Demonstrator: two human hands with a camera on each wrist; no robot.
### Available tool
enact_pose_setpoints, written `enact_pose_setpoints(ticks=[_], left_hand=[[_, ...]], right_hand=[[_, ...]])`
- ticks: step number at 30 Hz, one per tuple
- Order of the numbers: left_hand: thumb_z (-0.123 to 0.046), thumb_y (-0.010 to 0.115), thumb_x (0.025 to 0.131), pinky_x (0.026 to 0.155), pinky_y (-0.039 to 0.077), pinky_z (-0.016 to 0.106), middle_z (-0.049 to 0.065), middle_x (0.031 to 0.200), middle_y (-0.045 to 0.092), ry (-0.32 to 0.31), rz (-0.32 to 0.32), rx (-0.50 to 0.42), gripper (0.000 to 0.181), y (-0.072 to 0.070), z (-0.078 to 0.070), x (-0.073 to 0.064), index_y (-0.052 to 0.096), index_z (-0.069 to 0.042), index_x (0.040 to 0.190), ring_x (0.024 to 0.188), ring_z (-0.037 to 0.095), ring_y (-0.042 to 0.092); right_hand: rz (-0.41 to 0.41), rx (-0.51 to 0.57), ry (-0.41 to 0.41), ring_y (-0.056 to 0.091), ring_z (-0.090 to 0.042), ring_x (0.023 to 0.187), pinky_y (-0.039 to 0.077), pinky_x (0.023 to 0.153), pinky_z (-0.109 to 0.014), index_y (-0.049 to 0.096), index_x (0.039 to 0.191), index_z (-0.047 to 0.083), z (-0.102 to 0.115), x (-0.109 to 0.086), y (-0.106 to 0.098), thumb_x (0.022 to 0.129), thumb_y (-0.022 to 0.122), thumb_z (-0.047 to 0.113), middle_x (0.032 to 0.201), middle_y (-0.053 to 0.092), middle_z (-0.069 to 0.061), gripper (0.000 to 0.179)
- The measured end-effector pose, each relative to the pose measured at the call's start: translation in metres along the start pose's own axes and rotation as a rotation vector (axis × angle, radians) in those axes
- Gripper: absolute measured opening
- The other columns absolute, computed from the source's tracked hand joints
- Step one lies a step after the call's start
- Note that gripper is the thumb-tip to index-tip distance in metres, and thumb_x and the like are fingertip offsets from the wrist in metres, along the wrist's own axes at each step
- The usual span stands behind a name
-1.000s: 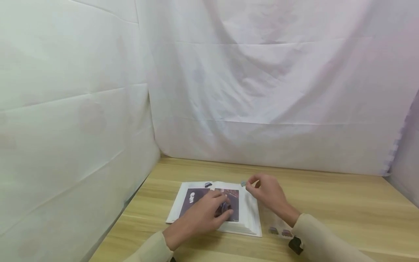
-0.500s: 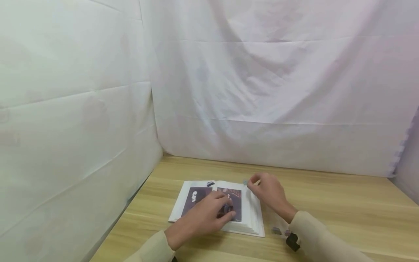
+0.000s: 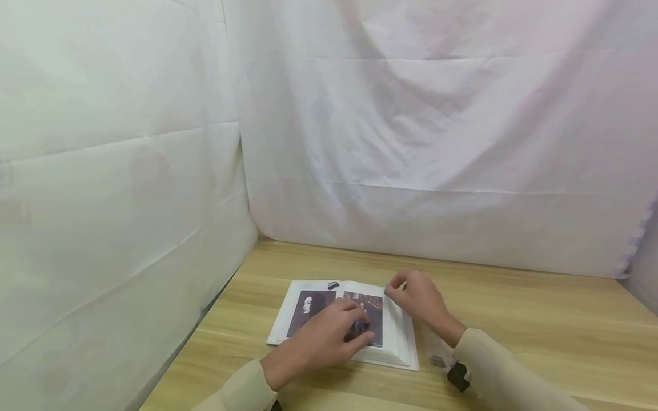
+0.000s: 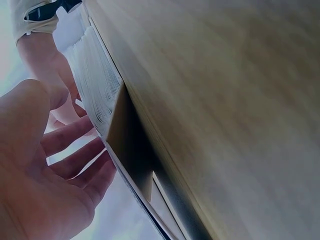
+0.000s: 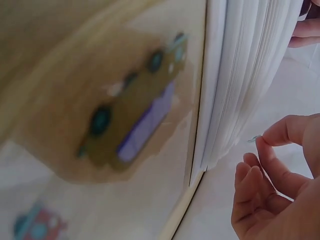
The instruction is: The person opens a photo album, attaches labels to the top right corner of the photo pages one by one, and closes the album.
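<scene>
An open book (image 3: 285,319) lies on the wooden table, with dark photos on both pages. My left hand (image 3: 329,334) rests over the middle and right page, its fingers loosely spread; the left wrist view shows those fingers (image 4: 75,150) against the pages. At the upper right corner of the right page, my right hand (image 3: 418,297) pinches a small bluish sticker (image 5: 254,139) between thumb and forefinger. Its other fingers (image 5: 252,190) are curled in. On the left page, near the top of the fold, sits a dark car sticker (image 3: 333,285).
A clear sheet of vehicle stickers (image 3: 438,361) lies right of the book, partly under my right wrist. Close up, it shows a yellow-brown vehicle sticker (image 5: 135,120) and a red one (image 5: 40,225). White cloth (image 3: 411,142) hangs behind and at the left of the table (image 3: 514,319).
The head view has shifted slightly. The bluish sticker, visible beyond my right fingertips before, is now mostly hidden there in the head view. Both hands stay nearly in place.
</scene>
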State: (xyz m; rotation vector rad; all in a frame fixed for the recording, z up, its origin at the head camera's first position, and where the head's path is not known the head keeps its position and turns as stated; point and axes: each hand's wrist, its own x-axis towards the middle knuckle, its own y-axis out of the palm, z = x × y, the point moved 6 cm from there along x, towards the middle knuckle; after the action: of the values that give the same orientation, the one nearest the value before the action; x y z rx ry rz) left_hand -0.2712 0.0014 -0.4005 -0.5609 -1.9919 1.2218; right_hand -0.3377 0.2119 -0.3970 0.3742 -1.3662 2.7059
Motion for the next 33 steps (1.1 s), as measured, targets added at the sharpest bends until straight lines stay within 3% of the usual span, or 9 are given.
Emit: enact_pose_setpoints(ticks=[5,14,23,29,33], left_hand=[[-0.045,0.068,0.107,0.105,0.057,0.026,-0.005,0.125,0.072,0.017,0.0,0.001,0.031,-0.001,-0.005,-0.001,0.077,-0.019,0.121,0.123,0.01,0.065],[-0.045,0.069,0.106,0.107,0.056,0.026,-0.003,0.129,0.071,0.039,0.0,0.046,0.033,-0.002,-0.018,-0.004,0.077,-0.018,0.122,0.125,0.011,0.065],[-0.043,0.072,0.104,0.106,0.056,0.026,-0.002,0.128,0.071,0.08,0.005,0.096,0.033,-0.002,-0.032,-0.003,0.077,-0.016,0.123,0.123,0.012,0.065],[-0.042,0.073,0.103,0.11,0.054,0.028,-0.002,0.13,0.069,0.084,0.039,0.113,0.035,0.0,-0.037,-0.002,0.074,-0.016,0.126,0.124,0.014,0.063],[-0.045,0.072,0.103,0.112,0.054,0.03,-0.002,0.132,0.069,0.071,0.06,0.134,0.037,0.003,-0.038,-0.002,0.073,-0.018,0.128,0.128,0.015,0.063]], right_hand=[[0.035,0.032,0.001,0.055,-0.013,0.064,0.043,0.05,-0.026,0.082,0.095,0.012,0.001,0.0,0.005,0.094,0.075,0.023,0.098,0.079,-0.003,0.013],[0.091,0.037,0.024,0.044,-0.009,0.052,0.038,0.047,-0.024,0.083,0.097,0.012,0.0,-0.001,0.008,0.094,0.072,0.021,0.094,0.079,-0.002,0.015],[0.124,0.019,0.007,0.048,-0.011,0.057,0.039,0.048,-0.025,0.084,0.097,0.011,0.001,-0.007,0.002,0.095,0.073,0.019,0.099,0.081,-0.004,0.014],[0.137,-0.022,-0.069,0.046,-0.011,0.053,0.038,0.044,-0.024,0.084,0.106,0.011,0.004,-0.014,-0.003,0.092,0.069,0.006,0.105,0.08,-0.005,0.02],[0.127,-0.093,-0.155,0.051,-0.012,0.06,0.04,0.048,-0.023,0.084,0.111,0.009,0.01,-0.019,-0.007,0.086,0.064,-0.005,0.11,0.079,-0.01,0.034]])
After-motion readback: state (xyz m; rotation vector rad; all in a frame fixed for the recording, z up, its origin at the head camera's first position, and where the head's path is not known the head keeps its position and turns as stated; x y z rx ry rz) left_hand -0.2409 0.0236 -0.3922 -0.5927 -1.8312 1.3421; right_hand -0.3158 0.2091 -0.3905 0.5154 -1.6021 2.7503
